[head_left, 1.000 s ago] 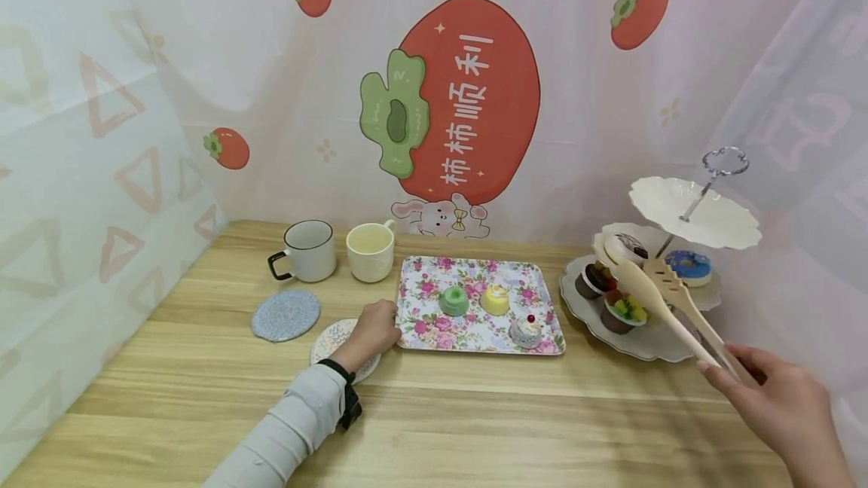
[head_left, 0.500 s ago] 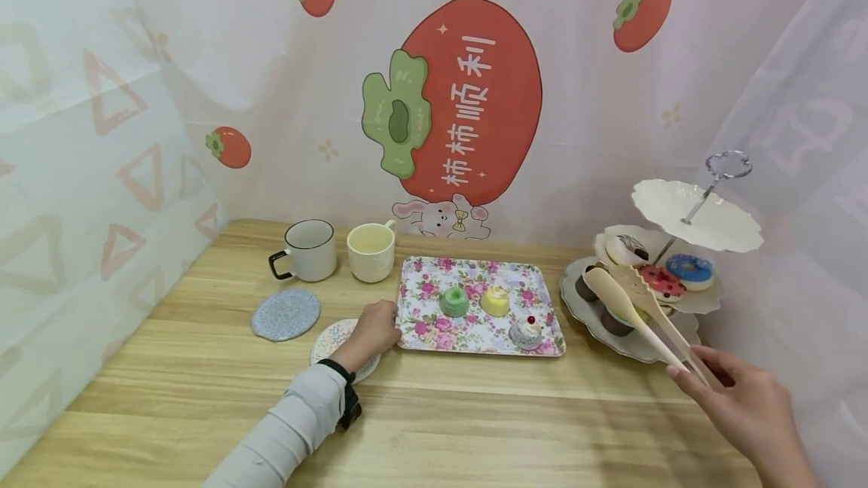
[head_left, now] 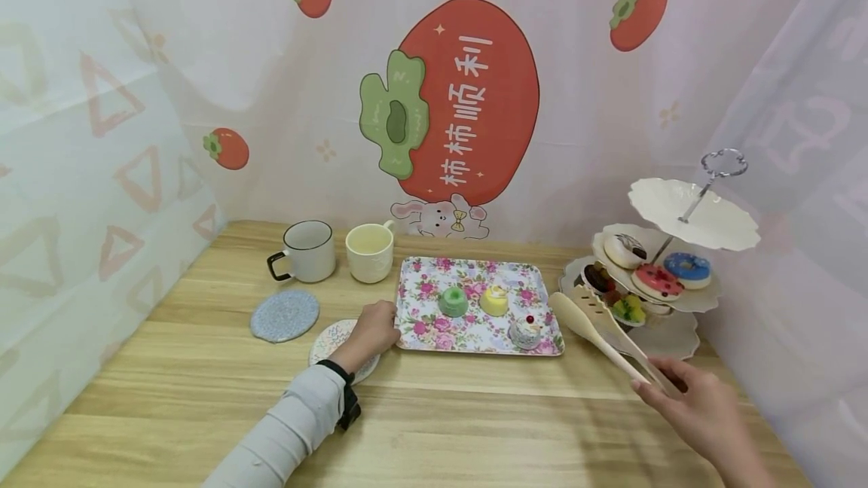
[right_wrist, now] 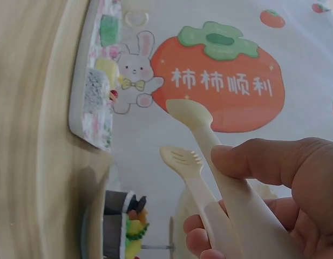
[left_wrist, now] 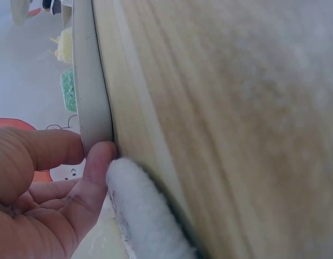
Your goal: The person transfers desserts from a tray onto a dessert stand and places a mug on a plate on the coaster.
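Note:
My left hand (head_left: pixel 373 332) pinches the left rim of the floral tray (head_left: pixel 423 269) between thumb and finger; in the left wrist view the thumb (left_wrist: pixel 53 150) meets the rim. On the tray stand a green toy cake (head_left: pixel 453 302), a yellow one (head_left: pixel 494 300) and a white one with a red cherry (head_left: pixel 525 332). My right hand (head_left: pixel 698 405) grips pale serving tongs (right_wrist: pixel 239 202). Their spoon-shaped tip and slotted tip are apart, with nothing between them. These tips hover by the tray's right edge, in front of the tiered stand (head_left: pixel 685 209).
Doughnuts sit on the stand's middle tier: white (head_left: pixel 622 251), pink (head_left: pixel 658 282) and blue (head_left: pixel 688 269). Lower down are a fruit-topped cup cake (head_left: pixel 628 309) and a dark-topped one (head_left: pixel 598 277). A black-handled mug (head_left: pixel 310 254), cream cup (head_left: pixel 370 254), grey coaster (head_left: pixel 285 315) and patterned coaster (head_left: pixel 330 343) stand left.
My right hand has carried the tongs leftward and down, from over the stand's treats to beside the tray's right edge. The left hand and tray have stayed in place.

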### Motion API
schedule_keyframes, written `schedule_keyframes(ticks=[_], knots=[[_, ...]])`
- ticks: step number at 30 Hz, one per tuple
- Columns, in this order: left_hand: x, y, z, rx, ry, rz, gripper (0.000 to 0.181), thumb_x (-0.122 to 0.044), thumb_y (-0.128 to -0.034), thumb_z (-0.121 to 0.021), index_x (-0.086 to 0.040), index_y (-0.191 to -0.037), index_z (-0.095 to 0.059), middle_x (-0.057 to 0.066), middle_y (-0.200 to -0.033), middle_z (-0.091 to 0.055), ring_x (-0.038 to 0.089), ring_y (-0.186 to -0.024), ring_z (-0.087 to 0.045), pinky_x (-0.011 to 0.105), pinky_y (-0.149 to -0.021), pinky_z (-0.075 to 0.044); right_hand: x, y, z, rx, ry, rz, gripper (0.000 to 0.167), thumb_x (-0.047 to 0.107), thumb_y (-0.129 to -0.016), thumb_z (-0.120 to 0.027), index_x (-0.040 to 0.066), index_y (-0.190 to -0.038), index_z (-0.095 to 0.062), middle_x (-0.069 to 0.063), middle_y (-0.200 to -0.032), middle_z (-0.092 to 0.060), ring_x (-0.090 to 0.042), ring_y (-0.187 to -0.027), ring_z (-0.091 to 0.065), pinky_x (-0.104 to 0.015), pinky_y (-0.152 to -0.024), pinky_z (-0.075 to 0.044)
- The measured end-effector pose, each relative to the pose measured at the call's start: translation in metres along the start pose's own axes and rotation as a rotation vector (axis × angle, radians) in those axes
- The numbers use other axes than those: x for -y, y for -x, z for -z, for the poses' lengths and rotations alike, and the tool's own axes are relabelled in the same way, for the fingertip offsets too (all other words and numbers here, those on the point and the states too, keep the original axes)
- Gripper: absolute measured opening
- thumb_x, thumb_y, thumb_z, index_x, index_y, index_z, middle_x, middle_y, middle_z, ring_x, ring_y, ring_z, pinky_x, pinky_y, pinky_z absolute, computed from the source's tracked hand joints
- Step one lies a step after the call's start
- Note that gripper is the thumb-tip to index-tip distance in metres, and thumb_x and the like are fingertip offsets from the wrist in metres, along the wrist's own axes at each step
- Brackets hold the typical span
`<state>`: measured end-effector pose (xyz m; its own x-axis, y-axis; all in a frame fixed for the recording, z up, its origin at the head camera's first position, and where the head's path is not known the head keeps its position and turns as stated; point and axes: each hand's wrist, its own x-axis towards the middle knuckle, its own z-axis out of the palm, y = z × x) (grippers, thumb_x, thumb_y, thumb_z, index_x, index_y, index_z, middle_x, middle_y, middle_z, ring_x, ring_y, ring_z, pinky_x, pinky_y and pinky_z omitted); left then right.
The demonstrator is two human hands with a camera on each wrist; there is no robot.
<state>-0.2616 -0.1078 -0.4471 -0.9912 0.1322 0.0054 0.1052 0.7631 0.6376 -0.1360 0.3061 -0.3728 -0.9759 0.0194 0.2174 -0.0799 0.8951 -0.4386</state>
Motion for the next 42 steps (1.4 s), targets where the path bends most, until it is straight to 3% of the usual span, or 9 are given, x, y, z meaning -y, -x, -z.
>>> schedule_keyframes(ticks=[10,18,26,32,42], knots=[[0.001,-0.001,-0.001,-0.003,0.001,0.006,0.037,0.009,-0.0731,-0.060,-0.011,-0.059,-0.032,0.000,-0.056,-0.025,0.013,-0.049,-0.028,0.025,-0.046,-0.026,0.007,-0.001,-0.018,0.131,-0.037,-0.058,0.051,0.028,-0.077,-0.075,-0.007,-0.111,-0.062,-0.012,-0.089,-0.066,-0.017,-0.064,-0.050,-0.031,-0.052,-0.039],[0.002,-0.001,-0.002,-0.002,0.002,0.005,0.032,0.009,-0.0729,-0.060,-0.008,-0.060,-0.037,0.000,-0.055,-0.028,0.013,-0.048,-0.029,0.025,-0.045,-0.027,0.010,-0.001,-0.029,0.199,-0.049,-0.056,0.054,0.028,-0.077,-0.076,-0.009,-0.112,-0.061,-0.019,-0.101,-0.065,-0.030,-0.089,-0.061,-0.042,-0.068,-0.048],[0.002,-0.001,-0.001,0.000,0.000,0.005,0.033,0.009,-0.0729,-0.061,-0.009,-0.060,-0.037,0.001,-0.055,-0.030,0.013,-0.049,-0.031,0.025,-0.045,-0.028,0.009,-0.004,-0.035,0.217,-0.072,-0.045,0.051,0.025,-0.077,-0.076,-0.010,-0.111,-0.060,-0.022,-0.103,-0.064,-0.030,-0.090,-0.062,-0.043,-0.071,-0.049],[0.002,-0.002,-0.002,-0.001,-0.012,0.004,0.033,0.008,-0.0733,-0.061,-0.009,-0.059,-0.037,0.001,-0.055,-0.030,0.013,-0.049,-0.030,0.025,-0.046,-0.028,0.008,-0.005,-0.037,0.198,-0.030,-0.017,0.047,0.024,-0.076,-0.076,-0.008,-0.108,-0.063,-0.018,-0.099,-0.066,-0.026,-0.084,-0.062,-0.044,-0.069,-0.048],[0.000,0.001,0.000,-0.009,-0.017,-0.006,0.030,0.009,-0.0725,-0.060,-0.008,-0.060,-0.039,0.001,-0.056,-0.030,0.014,-0.050,-0.030,0.025,-0.046,-0.027,0.010,-0.003,-0.039,0.174,0.002,0.018,0.041,0.021,-0.076,-0.076,-0.006,-0.104,-0.064,-0.022,-0.097,-0.066,-0.034,-0.085,-0.064,-0.050,-0.072,-0.047]])
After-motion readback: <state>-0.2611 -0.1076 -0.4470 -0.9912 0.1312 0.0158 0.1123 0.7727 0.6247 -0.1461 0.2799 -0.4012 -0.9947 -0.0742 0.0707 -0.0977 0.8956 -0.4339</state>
